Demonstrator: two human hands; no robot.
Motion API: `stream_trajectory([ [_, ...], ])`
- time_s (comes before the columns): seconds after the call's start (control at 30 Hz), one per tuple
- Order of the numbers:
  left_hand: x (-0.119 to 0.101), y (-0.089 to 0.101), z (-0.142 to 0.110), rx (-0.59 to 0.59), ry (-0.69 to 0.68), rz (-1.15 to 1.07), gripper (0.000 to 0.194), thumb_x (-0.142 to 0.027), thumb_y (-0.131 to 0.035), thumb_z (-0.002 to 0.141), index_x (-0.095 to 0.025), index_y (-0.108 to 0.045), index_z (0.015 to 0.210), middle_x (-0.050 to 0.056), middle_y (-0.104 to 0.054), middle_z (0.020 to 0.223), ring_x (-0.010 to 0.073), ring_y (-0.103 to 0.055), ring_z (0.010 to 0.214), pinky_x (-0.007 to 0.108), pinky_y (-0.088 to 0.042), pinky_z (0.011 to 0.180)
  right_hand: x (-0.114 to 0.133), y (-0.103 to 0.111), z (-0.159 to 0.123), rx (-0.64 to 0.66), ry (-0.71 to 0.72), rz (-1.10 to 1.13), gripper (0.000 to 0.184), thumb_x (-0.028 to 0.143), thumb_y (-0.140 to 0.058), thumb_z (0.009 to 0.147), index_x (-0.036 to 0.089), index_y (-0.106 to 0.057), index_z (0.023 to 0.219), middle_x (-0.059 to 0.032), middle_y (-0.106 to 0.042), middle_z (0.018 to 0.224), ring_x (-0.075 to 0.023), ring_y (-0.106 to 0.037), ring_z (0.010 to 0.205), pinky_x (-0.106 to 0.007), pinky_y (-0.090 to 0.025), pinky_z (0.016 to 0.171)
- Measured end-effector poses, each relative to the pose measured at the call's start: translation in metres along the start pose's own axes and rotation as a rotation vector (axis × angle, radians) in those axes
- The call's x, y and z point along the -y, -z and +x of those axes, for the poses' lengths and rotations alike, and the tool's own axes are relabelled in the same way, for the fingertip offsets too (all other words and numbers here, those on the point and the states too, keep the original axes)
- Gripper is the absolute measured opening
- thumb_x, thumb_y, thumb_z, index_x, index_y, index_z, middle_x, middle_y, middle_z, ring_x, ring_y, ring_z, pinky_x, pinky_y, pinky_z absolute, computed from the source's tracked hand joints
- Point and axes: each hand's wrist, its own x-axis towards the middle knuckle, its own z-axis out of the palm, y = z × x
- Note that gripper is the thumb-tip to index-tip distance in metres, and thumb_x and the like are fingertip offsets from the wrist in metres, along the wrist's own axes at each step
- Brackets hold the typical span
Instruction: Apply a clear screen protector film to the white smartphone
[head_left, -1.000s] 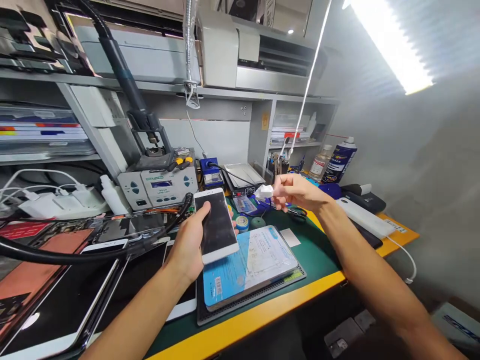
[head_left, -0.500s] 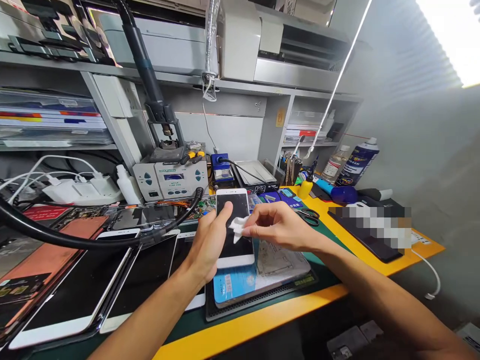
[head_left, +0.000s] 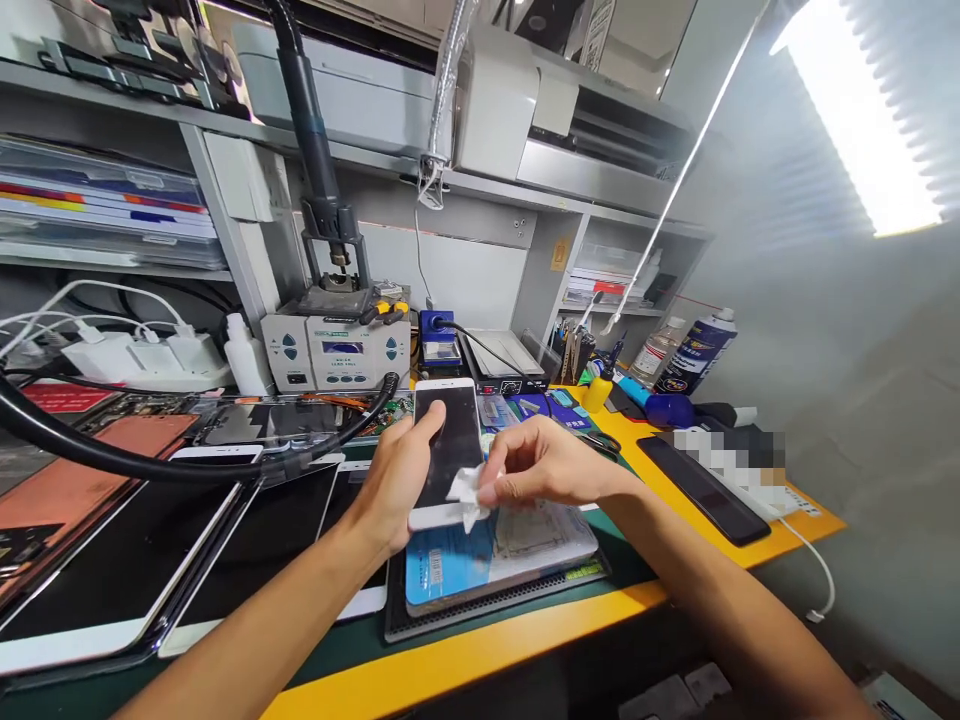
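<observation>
My left hand (head_left: pixel 397 475) is wrapped round the left side of a white-framed smartphone (head_left: pixel 456 440), its thumb lying on the dark screen. The phone is tilted up, facing me. Between the thumb and fingers of my right hand (head_left: pixel 536 465) a crumpled white tissue (head_left: pixel 466 490) is pinched. This tissue lies against the lower right part of the screen, near the white bottom edge. Beneath the phone is a blue and grey booklet (head_left: pixel 450 570), resting on a black perforated pad (head_left: pixel 495 605).
Several white-framed screens (head_left: pixel 112 560) and a pinkish phone housing (head_left: pixel 127 455) lie at left, under a thick black hose (head_left: pixel 187 468). Behind stands a grey soldering station (head_left: pixel 337 355). At right are a yellow bottle (head_left: pixel 598 390), a spray can (head_left: pixel 697 350) and a dark phone (head_left: pixel 705 490).
The tissue in my right hand has moved down the screen, from its middle to near the bottom edge. My left hand still grips the phone. The whole view has shifted slightly.
</observation>
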Motion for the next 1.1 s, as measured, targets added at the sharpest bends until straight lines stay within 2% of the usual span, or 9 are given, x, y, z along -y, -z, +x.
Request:
stream_trajectory([
  [0.13, 0.000, -0.002, -0.006, 0.150, 0.045, 0.085, 0.042, -0.053, -0.081, 0.077, -0.016, -0.071, 0.094, 0.002, -0.071, 0.070, 0.0190, -0.066, 0.055, 0.029, -0.050, 0.054, -0.005, 0.003, 0.015, -0.435, 0.168, 0.030, 0.032, 0.043, -0.090, 0.072, 0.016, -0.073, 0.077, 0.0038, -0.064, 0.056, -0.0093, -0.053, 0.047, -0.021, -0.041, 0.042],
  [0.2, 0.000, -0.005, -0.010, 0.223, 0.054, 0.110, 0.041, -0.053, -0.075, 0.084, -0.017, -0.071, 0.103, 0.005, -0.074, 0.076, 0.0210, -0.069, 0.057, 0.031, -0.055, 0.055, -0.005, 0.006, 0.018, -0.558, 0.221, 0.048, 0.034, 0.045, -0.090, 0.071, 0.017, -0.072, 0.078, 0.0044, -0.063, 0.055, -0.0089, -0.052, 0.046, -0.021, -0.041, 0.042],
  [0.37, -0.002, -0.011, -0.016, 0.248, 0.087, 0.056, 0.029, -0.040, -0.064, 0.094, -0.020, -0.064, 0.114, 0.006, -0.074, 0.068, 0.0261, -0.072, 0.053, 0.041, -0.062, 0.056, -0.002, 0.008, 0.012, -0.433, 0.153, -0.067, 0.034, 0.044, -0.091, 0.069, 0.015, -0.075, 0.077, 0.0029, -0.062, 0.054, -0.0093, -0.051, 0.046, -0.022, -0.039, 0.042],
  [0.5, -0.007, -0.012, -0.020, 0.315, 0.183, 0.016, 0.029, -0.043, -0.060, 0.097, -0.019, -0.063, 0.112, 0.008, -0.075, 0.070, 0.0262, -0.074, 0.058, 0.038, -0.063, 0.058, -0.003, 0.011, 0.010, -0.648, 0.315, -0.249, 0.029, 0.045, -0.087, 0.075, 0.018, -0.080, 0.083, -0.0021, -0.071, 0.072, -0.0145, -0.063, 0.065, -0.027, -0.051, 0.058],
  [0.57, -0.009, -0.010, -0.021, 0.397, 0.309, -0.025, 0.046, -0.056, -0.052, 0.099, -0.012, -0.067, 0.106, 0.012, -0.074, 0.072, 0.0253, -0.075, 0.062, 0.034, -0.063, 0.062, -0.002, 0.014, 0.011, -0.705, 0.394, -0.306, 0.024, 0.043, -0.085, 0.078, 0.021, -0.084, 0.089, -0.0058, -0.077, 0.091, -0.0192, -0.070, 0.085, -0.030, -0.056, 0.073],
  [0.67, -0.011, -0.007, -0.021, 0.538, 0.426, -0.081, 0.076, -0.072, -0.034, 0.099, -0.006, -0.072, 0.101, 0.017, -0.074, 0.080, 0.0248, -0.074, 0.063, 0.035, -0.063, 0.065, 0.004, 0.014, 0.015, -0.636, 0.372, -0.303, 0.022, 0.042, -0.082, 0.081, 0.024, -0.086, 0.093, -0.0071, -0.081, 0.102, -0.0233, -0.074, 0.098, -0.034, -0.059, 0.084],
  [0.77, -0.012, -0.006, -0.020, 0.625, 0.426, -0.130, 0.072, -0.071, -0.029, 0.100, -0.012, -0.070, 0.108, 0.015, -0.075, 0.089, 0.0245, -0.072, 0.063, 0.039, -0.062, 0.060, 0.013, 0.006, 0.021, -0.594, 0.326, -0.295, 0.026, 0.045, -0.081, 0.083, 0.024, -0.087, 0.096, -0.0068, -0.083, 0.102, -0.0249, -0.077, 0.096, -0.034, -0.060, 0.083],
  [0.9, -0.011, -0.007, -0.021, 0.684, 0.445, -0.142, 0.070, -0.073, -0.028, 0.099, -0.015, -0.067, 0.102, 0.013, -0.072, 0.084, 0.0254, -0.070, 0.062, 0.039, -0.061, 0.057, 0.023, -0.004, 0.028, -0.592, 0.257, -0.303, 0.034, 0.049, -0.081, 0.081, 0.023, -0.086, 0.100, -0.0067, -0.084, 0.102, -0.0267, -0.078, 0.095, -0.032, -0.059, 0.077],
  [1.1, -0.014, -0.004, -0.018, 0.646, 0.372, -0.175, 0.075, -0.077, -0.025, 0.097, -0.015, -0.066, 0.106, 0.016, -0.073, 0.089, 0.0265, -0.071, 0.066, 0.041, -0.061, 0.059, 0.022, 0.019, 0.010, -0.590, 0.155, -0.363, 0.042, 0.053, -0.082, 0.078, 0.020, -0.085, 0.103, -0.0066, -0.084, 0.094, -0.0254, -0.077, 0.082, -0.031, -0.057, 0.068],
])
